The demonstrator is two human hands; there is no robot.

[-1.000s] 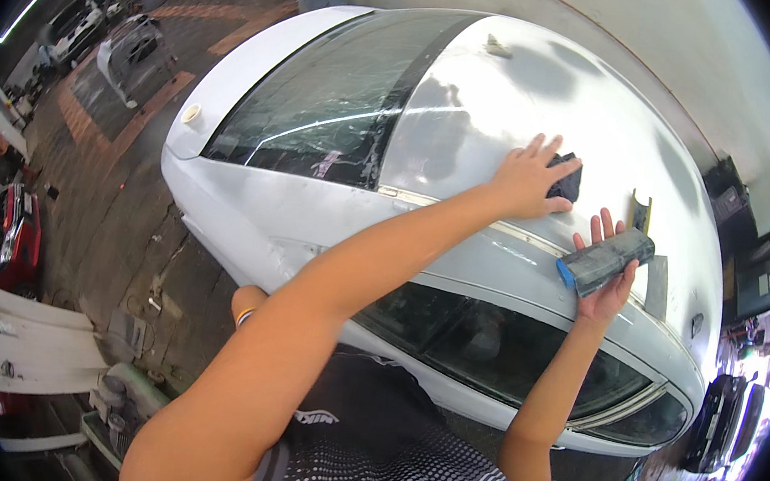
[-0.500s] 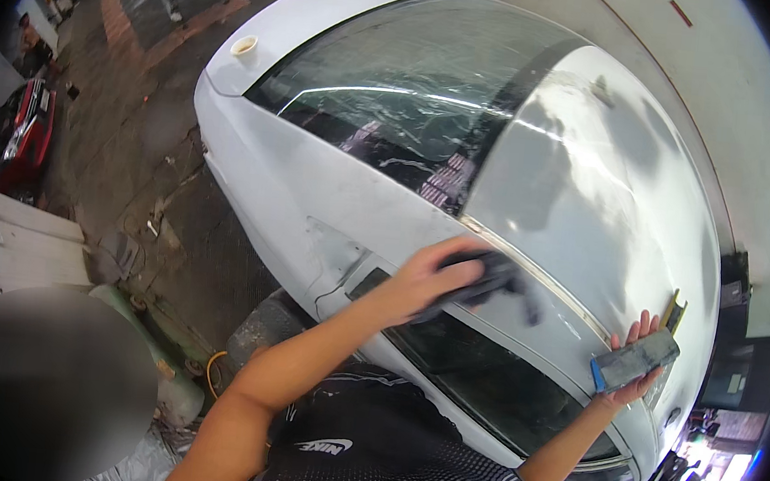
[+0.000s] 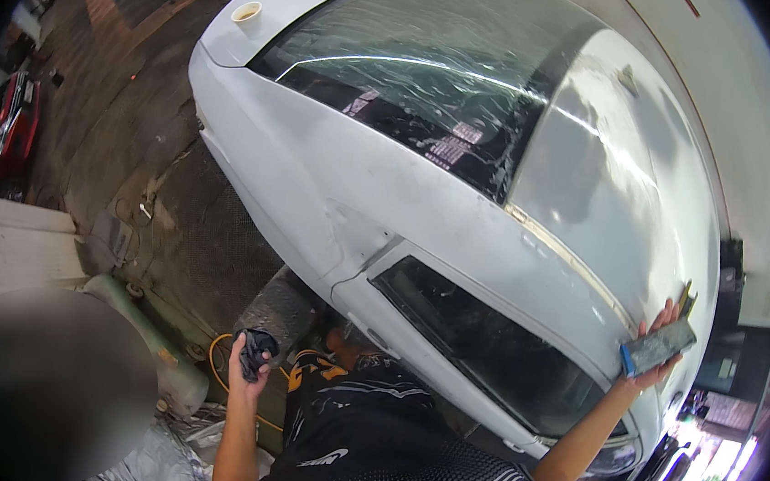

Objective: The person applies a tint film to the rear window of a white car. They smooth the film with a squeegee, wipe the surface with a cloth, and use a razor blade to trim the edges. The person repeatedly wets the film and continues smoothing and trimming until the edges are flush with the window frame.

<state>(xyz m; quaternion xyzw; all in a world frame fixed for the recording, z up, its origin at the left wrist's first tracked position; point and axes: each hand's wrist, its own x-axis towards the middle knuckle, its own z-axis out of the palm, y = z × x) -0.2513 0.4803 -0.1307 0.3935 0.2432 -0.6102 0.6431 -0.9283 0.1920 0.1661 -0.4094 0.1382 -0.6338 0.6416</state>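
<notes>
My left hand is closed round a crumpled black cloth, low beside the car and apart from it. My right hand grips a grey sanding block with a blue end, its fingers curled behind it. That hand is over the roof edge of the white-grey car; I cannot tell if it touches. Close by the block, a small yellow-and-dark strip rests on the roof. The rear window looks smeared with whitish streaks, and the side window is dark.
A small pale cup stands on the car's far-left body panel. On the left are a green cylinder tank, a yellow hose, crumpled silvery sheeting and a red car part. A blurred round patch covers the lower left.
My left hand has drawn the black cloth from the roof edge down and left, off the car. My right hand, still with the block, sits slightly higher and further right in view.
</notes>
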